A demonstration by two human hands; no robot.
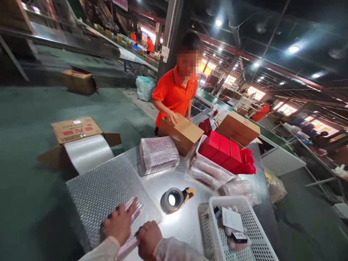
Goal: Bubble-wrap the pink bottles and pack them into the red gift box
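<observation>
My left hand (119, 223) presses down on a small pink-wrapped item (135, 211) that lies on a sheet of bubble wrap (103, 192), its fingers curled over the item. Beside it, my right hand (149, 238) is closed in a fist around the near end of the same wrapped item. Both hands sit at the near edge of the shiny metal table (187, 217). Clear plastic sleeves cover my forearms.
A tape dispenser (175, 198) lies mid-table. A white basket (239, 228) with small boxes stands at the right. Further back are a bubble-wrapped bundle (158, 154), red boxes (223, 148) in a tray and cardboard boxes (182, 132). A person in an orange shirt (175, 94) handles one box.
</observation>
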